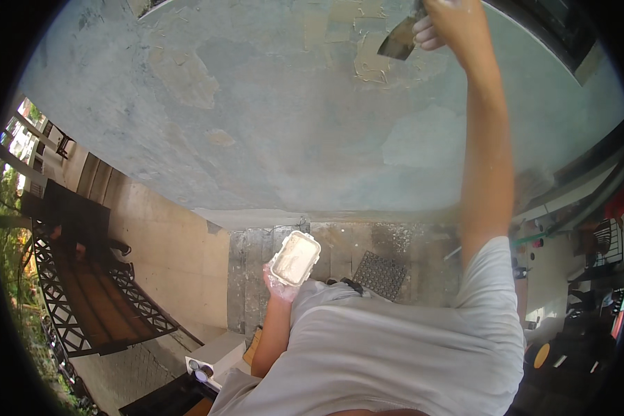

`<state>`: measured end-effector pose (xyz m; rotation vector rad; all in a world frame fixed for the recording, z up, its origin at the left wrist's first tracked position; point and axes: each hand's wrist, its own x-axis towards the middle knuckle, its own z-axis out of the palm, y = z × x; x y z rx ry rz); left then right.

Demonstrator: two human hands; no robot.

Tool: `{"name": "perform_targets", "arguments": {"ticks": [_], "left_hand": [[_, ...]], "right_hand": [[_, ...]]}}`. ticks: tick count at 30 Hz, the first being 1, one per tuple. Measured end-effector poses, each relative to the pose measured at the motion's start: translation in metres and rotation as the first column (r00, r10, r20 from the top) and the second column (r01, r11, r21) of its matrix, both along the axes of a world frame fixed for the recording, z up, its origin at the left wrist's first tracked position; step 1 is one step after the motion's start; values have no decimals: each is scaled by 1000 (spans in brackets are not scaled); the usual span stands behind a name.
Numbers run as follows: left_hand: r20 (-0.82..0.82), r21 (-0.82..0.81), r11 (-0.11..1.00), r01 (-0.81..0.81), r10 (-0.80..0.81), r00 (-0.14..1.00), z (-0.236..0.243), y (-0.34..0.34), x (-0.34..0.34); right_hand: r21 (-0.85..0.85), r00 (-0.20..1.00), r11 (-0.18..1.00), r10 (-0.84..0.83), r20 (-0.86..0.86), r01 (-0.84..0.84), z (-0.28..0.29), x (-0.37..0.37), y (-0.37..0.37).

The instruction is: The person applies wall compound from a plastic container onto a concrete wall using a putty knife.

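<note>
My right hand is raised high against the blue-grey wall, its fingers closed round the handle of a putty knife. The wide blade of the putty knife points down and left, over or against a patch of tan filler; contact cannot be made out. Low at my waist, my left hand grips a white plastic tub from below. Off-white paste lies inside the tub, and whitish smears cover that hand. More beige patches mark the wall's upper left.
A dark bench with lattice sides stands at the left on beige tiles. Beside my left forearm is a white box. A black perforated mat lies on the stained floor by the wall. A dark-framed opening borders the wall's upper right.
</note>
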<state>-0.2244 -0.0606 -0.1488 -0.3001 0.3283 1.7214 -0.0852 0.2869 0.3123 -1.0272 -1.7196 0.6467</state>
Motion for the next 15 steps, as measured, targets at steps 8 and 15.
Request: {"name": "perform_targets", "arguments": {"ticks": [8, 15], "left_hand": [[39, 118, 979, 169, -175, 984, -8, 8, -5], [-13, 141, 971, 192, -192, 981, -10, 3, -11]], "right_hand": [[-32, 961, 999, -3, 276, 13, -64, -25, -4], [267, 998, 963, -48, 35, 37, 37, -24, -41]]}}
